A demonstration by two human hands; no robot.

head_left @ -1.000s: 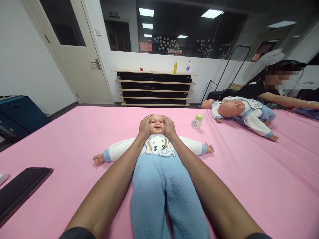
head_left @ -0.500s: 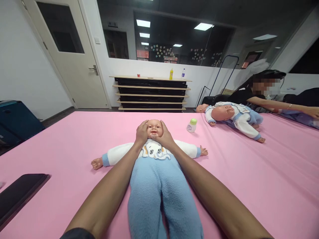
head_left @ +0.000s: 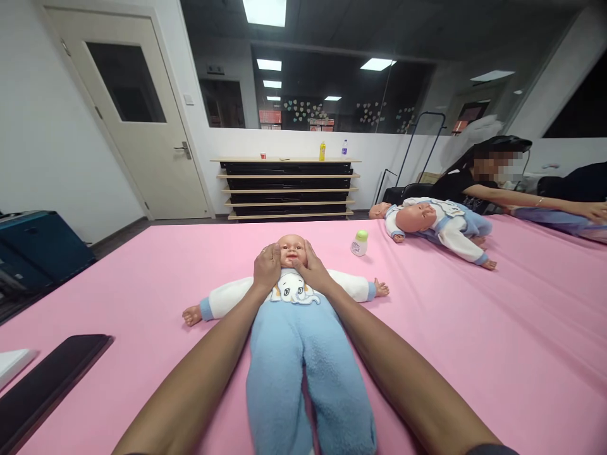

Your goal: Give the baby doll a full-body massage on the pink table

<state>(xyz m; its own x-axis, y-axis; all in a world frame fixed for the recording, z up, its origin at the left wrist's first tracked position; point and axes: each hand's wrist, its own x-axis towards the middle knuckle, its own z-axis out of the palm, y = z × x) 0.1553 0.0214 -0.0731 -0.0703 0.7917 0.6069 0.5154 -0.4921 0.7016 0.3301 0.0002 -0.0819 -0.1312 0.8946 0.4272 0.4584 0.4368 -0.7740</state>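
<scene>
A baby doll (head_left: 284, 335) lies on its back with its head away from me and its arms spread wide. It wears light blue trousers and a white top with an elephant face on the chest. My left hand (head_left: 268, 266) rests flat along the left side of the doll's face, fingers stretched out. On the other cheek lies my right hand (head_left: 313, 272), its fingers extended upward and its thumb near the chin. The doll's face shows between both hands. To the right of its head stands a small white bottle (head_left: 359, 245) with a green cap.
A pink sheet (head_left: 455, 328) covers the table. Two more dolls (head_left: 446, 224) lie at the right, near a person in black (head_left: 474, 170) reaching sideways. At the left lie a dark phone-like slab (head_left: 52, 379) and a white object (head_left: 14, 363). Shelves (head_left: 289, 189) stand behind.
My left hand has shifted slightly outward and down, with its fingers now together along the cheek. My right hand stays on the other cheek. The whole view has tilted up a little.
</scene>
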